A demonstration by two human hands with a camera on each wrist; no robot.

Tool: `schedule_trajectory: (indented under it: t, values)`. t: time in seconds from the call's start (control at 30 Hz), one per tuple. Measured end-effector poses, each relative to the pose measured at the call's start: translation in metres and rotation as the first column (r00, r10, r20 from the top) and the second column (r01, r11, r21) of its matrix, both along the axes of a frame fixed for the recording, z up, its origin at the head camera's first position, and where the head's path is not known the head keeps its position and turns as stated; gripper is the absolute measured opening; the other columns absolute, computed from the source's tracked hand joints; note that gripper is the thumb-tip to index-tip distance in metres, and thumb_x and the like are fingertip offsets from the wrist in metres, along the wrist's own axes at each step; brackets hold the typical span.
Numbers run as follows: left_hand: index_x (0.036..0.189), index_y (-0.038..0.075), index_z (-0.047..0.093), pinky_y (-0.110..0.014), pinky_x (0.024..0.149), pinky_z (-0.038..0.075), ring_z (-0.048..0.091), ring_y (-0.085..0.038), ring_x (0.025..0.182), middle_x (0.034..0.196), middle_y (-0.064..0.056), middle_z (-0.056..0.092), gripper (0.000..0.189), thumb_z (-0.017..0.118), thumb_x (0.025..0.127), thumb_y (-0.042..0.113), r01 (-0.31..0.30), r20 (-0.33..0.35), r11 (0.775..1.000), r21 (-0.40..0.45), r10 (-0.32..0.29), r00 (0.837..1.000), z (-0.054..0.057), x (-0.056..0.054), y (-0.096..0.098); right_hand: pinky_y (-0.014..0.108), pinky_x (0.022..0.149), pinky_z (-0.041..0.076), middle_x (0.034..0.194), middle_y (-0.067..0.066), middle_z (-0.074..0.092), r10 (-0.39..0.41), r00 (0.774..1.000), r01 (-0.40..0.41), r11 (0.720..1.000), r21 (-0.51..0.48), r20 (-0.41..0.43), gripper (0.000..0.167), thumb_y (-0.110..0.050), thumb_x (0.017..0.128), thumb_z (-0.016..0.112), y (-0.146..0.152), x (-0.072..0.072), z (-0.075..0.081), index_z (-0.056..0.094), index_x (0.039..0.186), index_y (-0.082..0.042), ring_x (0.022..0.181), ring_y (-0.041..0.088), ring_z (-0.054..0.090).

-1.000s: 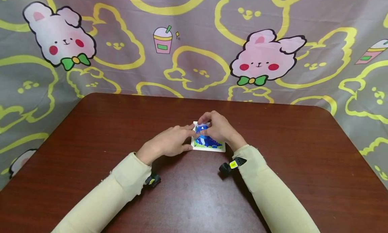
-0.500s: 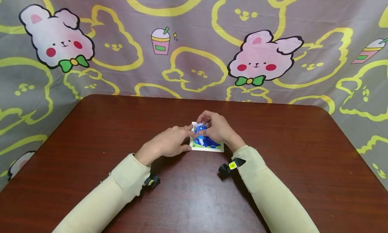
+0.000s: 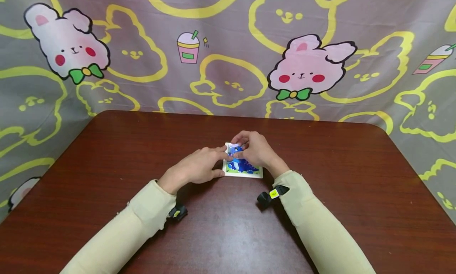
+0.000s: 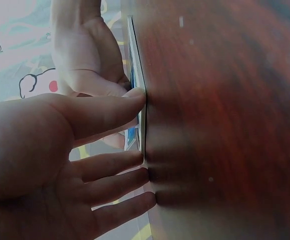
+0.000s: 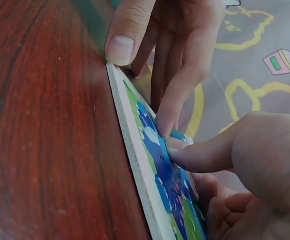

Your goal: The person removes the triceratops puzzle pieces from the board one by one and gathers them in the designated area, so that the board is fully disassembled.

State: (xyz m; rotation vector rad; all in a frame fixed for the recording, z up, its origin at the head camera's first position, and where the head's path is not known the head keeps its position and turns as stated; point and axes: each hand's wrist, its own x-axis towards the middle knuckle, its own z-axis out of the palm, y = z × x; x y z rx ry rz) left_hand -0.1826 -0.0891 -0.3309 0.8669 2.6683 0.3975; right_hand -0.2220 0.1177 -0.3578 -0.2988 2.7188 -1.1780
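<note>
A small picture puzzle [image 3: 244, 171] with a white frame and a blue dinosaur lies flat on the table. My left hand [image 3: 199, 166] is at its left side, fingers mostly straight. The left thumb [image 5: 122, 47] touches the near left corner, and the left index finger [image 5: 177, 95] presses on the picture. My right hand [image 3: 259, 149] bends over the upper part. Its thumb [image 5: 199, 154] lies on the dinosaur and its curled fingers are toward the far edge, pinching a puzzle piece [image 5: 180, 136] that stands slightly proud. The right palm covers part of the picture.
The brown wooden table [image 3: 142, 139] spreads around the puzzle on all sides. Behind it hangs a grey curtain [image 3: 221, 36] with rabbit and cup prints. Each wrist carries a small black camera, the right camera [image 3: 264, 199] standing close over the tabletop.
Both hands keep practically the same place and hold on the puzzle. The head view has shifted very slightly.
</note>
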Motion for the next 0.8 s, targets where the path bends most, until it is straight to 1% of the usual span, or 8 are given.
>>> schedule_trajectory:
  t: [0.47,0.67,0.8]
  values:
    - [0.151,0.020,0.061,-0.057,0.121,0.043,0.047,-0.040,0.152,0.172,-0.015,0.036,0.049,0.071,0.104,0.027,0.002,-0.003,1.000,-0.012,-0.002,1.000,-0.0013,0.0000,0.0011,0.041,0.095,0.057,0.111,0.010,0.073,-0.020,1.000,0.020,1.000,0.001,-0.013,0.030,-0.008,0.089,0.085,-0.0015,0.0010,0.0002,0.075,0.117,-0.010,0.102,0.027,0.066]
    - [0.151,0.019,0.062,-0.056,0.122,0.043,0.047,-0.039,0.152,0.172,-0.016,0.036,0.049,0.071,0.104,0.027,0.003,-0.004,1.000,-0.003,-0.003,1.000,-0.0015,0.0007,0.0011,0.042,0.096,0.057,0.110,0.009,0.072,-0.030,0.999,0.030,1.000,-0.002,-0.014,0.029,-0.012,0.089,0.087,-0.0019,0.0019,-0.0003,0.075,0.116,-0.011,0.102,0.026,0.065]
    - [0.151,0.019,0.061,-0.056,0.122,0.042,0.047,-0.039,0.152,0.172,-0.017,0.035,0.049,0.071,0.103,0.026,0.004,-0.005,1.000,0.000,-0.004,1.000,-0.0013,0.0012,0.0008,0.041,0.095,0.057,0.109,0.009,0.072,-0.023,1.000,0.023,1.000,-0.002,-0.017,0.028,-0.013,0.089,0.087,-0.0012,0.0026,-0.0003,0.076,0.115,-0.011,0.101,0.026,0.065]
